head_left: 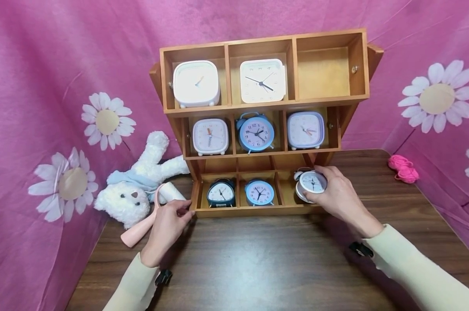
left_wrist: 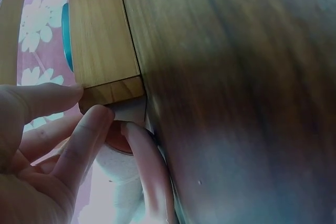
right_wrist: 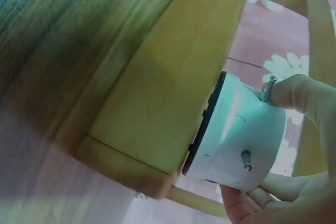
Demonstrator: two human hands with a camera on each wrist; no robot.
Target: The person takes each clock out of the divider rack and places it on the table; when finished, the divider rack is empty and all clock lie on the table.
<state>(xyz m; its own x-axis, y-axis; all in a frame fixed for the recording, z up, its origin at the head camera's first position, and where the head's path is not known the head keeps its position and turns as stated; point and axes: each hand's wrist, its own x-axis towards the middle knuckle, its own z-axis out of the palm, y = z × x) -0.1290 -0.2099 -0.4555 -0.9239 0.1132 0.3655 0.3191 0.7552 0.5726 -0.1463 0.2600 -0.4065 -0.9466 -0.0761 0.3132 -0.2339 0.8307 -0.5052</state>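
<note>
My right hand (head_left: 337, 192) grips a round white alarm clock (head_left: 313, 181) at the bottom right compartment of the wooden shelf (head_left: 257, 211), its face tilted upward. In the right wrist view, the white body of the clock (right_wrist: 239, 129) shows two small metal feet, with the thumb and fingers on opposite sides. My left hand (head_left: 167, 229) is at the shelf's lower left front corner. Seen from the left wrist, its fingertips (left_wrist: 97, 114) pinch the end of that corner (left_wrist: 113, 92). A dark green clock (head_left: 221, 193) and a blue clock (head_left: 260, 193) stand in the other bottom compartments.
More clocks stand in the upper tiers, among them a square white one (head_left: 262, 81) and a blue one (head_left: 256, 132). A white teddy bear (head_left: 127, 203) and a pink-handled roller (head_left: 141, 229) lie left. Pink yarn (head_left: 403, 168) sits right on the table (head_left: 257, 259).
</note>
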